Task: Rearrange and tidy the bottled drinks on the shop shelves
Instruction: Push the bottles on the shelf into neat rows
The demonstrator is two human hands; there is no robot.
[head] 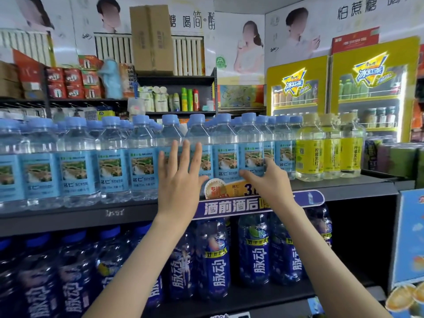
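A long row of clear water bottles with light-blue caps and labels (142, 157) fills the upper shelf (68, 214). My left hand (179, 177) lies flat with straight, spread fingers against the fronts of the bottles near the middle. My right hand (268, 180) reaches to the bottle (251, 148) just right of it, thumb along the lower label and fingers round its right side. Three yellow-labelled soda bottles (330, 145) end the row on the right. Dark-blue drink bottles (215, 260) stand on the shelf below, partly hidden by my forearms.
A price tag and blue banner strip (231, 206) hang on the shelf edge under my hands. Yellow drink fridges (371, 88) stand behind on the right. Further shelves with boxes, spray cans and a cardboard carton (151, 37) rise behind the bottles.
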